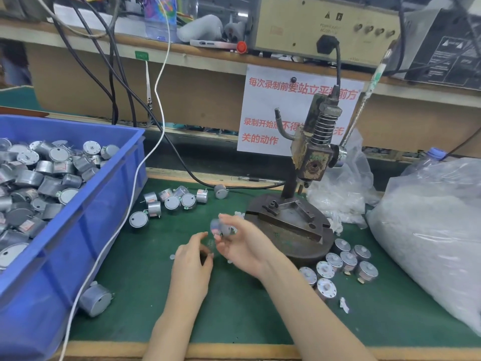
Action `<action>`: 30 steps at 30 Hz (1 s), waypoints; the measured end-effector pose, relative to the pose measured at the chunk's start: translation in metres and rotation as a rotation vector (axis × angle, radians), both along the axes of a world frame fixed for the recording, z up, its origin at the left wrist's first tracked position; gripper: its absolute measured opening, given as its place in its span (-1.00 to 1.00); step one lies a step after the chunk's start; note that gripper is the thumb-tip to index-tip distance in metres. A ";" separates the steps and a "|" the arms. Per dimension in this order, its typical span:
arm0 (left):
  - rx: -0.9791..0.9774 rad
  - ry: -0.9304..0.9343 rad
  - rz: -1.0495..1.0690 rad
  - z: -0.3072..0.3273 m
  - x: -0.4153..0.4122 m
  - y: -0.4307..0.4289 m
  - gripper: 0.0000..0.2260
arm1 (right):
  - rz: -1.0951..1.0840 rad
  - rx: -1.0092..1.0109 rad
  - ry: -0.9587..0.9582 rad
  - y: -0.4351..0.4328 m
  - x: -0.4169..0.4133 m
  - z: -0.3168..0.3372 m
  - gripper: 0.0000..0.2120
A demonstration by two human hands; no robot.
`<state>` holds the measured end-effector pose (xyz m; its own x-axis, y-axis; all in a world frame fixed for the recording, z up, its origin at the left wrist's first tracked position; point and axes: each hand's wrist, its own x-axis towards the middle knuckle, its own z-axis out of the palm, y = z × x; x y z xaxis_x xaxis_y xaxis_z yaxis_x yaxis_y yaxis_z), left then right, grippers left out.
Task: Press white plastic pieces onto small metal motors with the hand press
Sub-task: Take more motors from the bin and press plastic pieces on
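Right grip [242, 246] pinches one small metal motor [220, 227], blurred, held above the green bench [234, 308] just left of the hand press [307, 162] base. Left grip [192, 259] is curled just below it; cannot tell whether it holds anything. Bag of white plastic pieces [429, 230] lies at far right.
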<state>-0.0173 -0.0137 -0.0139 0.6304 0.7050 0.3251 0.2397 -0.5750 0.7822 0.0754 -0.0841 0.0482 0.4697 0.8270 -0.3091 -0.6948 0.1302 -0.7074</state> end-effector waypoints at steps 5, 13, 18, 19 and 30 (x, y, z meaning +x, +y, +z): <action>0.032 0.021 -0.037 0.000 -0.001 -0.001 -0.60 | -0.131 -0.225 -0.573 -0.006 -0.013 -0.022 -0.81; -0.330 -0.230 0.102 0.003 -0.006 0.007 -0.73 | -0.133 -0.261 -0.886 -0.007 -0.024 -0.040 -0.84; -0.387 -0.274 0.131 0.004 -0.006 0.007 -0.74 | -0.089 -0.257 -0.883 -0.005 -0.027 -0.049 -0.84; -0.387 -0.272 0.132 0.004 -0.006 0.007 -0.74 | -0.102 -0.277 -0.891 -0.004 -0.026 -0.049 -0.82; -0.381 -0.264 0.116 0.004 -0.005 0.006 -0.71 | -0.102 -0.460 -1.493 -0.006 -0.012 -0.054 -0.62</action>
<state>-0.0225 -0.0078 -0.0098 0.4712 0.8659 0.1681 0.0499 -0.2164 0.9750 0.0632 -0.0901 -0.0059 0.6163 0.7428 0.2615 0.6422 -0.2819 -0.7128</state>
